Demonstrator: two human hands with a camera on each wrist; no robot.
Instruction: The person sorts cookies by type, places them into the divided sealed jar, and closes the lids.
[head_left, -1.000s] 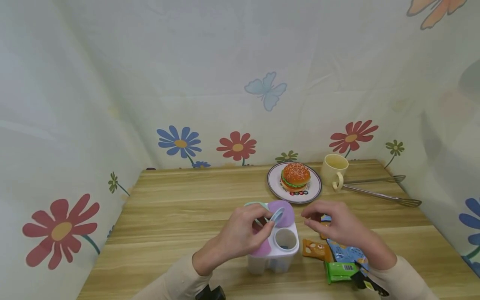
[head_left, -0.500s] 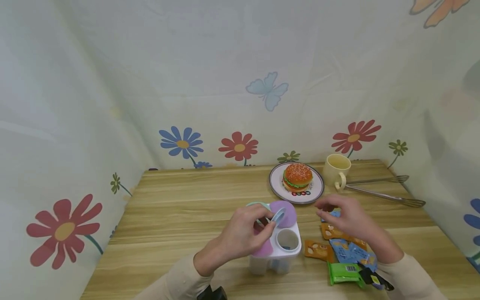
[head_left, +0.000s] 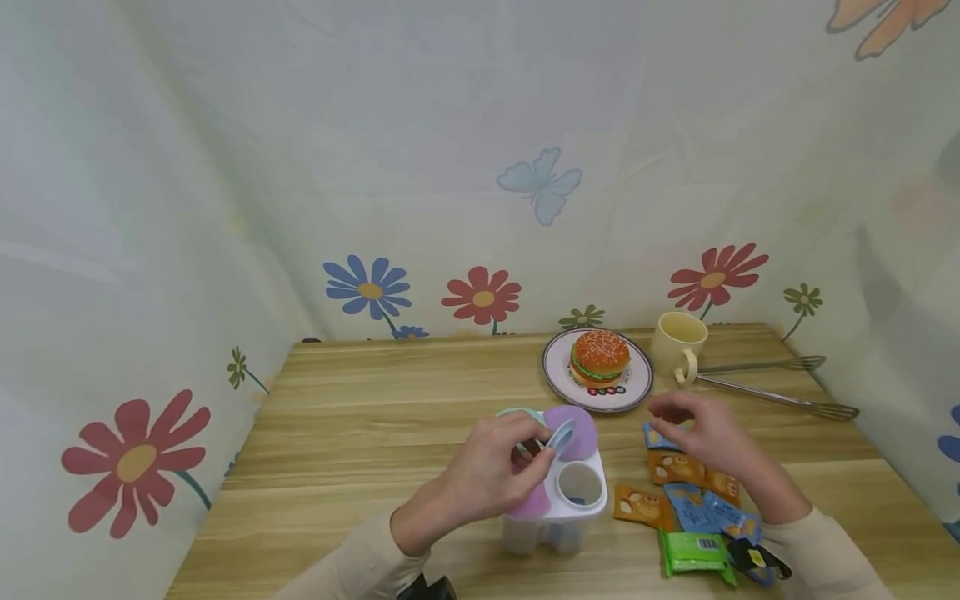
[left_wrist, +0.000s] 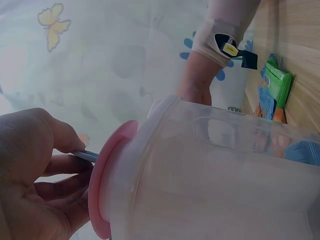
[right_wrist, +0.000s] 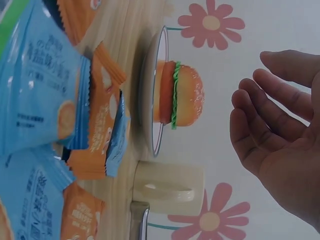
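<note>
My left hand (head_left: pixel 487 467) pinches a small light-blue round lid (head_left: pixel 561 436) over a translucent white container (head_left: pixel 521 533). Pink (head_left: pixel 534 500), purple (head_left: pixel 577 429) and mint-green (head_left: pixel 517 412) lids cover other round openings in its top; the right front one is uncovered. Through the clear wall in the left wrist view, a blue packet (left_wrist: pixel 304 151) shows inside. Holding nothing, my right hand (head_left: pixel 708 432) hovers with loosely bent fingers above snack packets, among them orange (head_left: pixel 639 505), blue (head_left: pixel 690 507) and green (head_left: pixel 693 552) ones.
Behind the container, a plate (head_left: pixel 557 379) bears a toy-like hamburger (head_left: pixel 600 358). A cream mug (head_left: pixel 678 343) stands beside it, with two metal whisks (head_left: pixel 798 404) lying to its right. Floral cloth (head_left: pixel 420 167) rises along the table's back and sides.
My right hand has drawn away rightward from the container, uncovering more of the packets. The left hand keeps the blue lid in nearly the same place; the head view has shifted slightly.
</note>
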